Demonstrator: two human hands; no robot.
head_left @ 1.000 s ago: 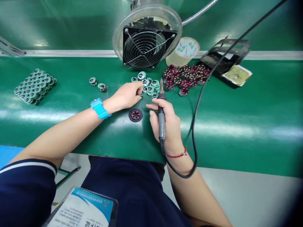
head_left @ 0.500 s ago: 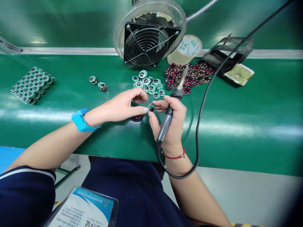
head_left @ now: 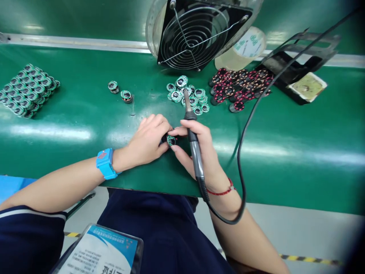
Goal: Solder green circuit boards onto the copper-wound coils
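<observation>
My left hand (head_left: 149, 139) is closed round a small black part (head_left: 164, 138), mostly covered by the fingers; a bit of red shows beside it. A small round green circuit board (head_left: 171, 140) sits against this part, and my right fingertips pinch it. The same right hand (head_left: 203, 152) also holds a soldering iron (head_left: 195, 152), whose handle rests across the palm with the tip pointing up and away. Just beyond the iron's tip lies a loose pile of round green boards (head_left: 175, 96).
Red-and-black wound coils (head_left: 235, 88) lie at the back right, near a tape roll (head_left: 248, 47) and an iron stand with sponge (head_left: 308, 87). A fan (head_left: 194, 36) overhangs the back. Two assembled pieces (head_left: 126, 96) and a stacked block of them (head_left: 28, 91) are leftward. The iron's cable (head_left: 242, 152) loops rightward.
My left hand has closed on the black part, which lay on the bench under it. My right hand has brought the green board left and down against that part. The view has shifted.
</observation>
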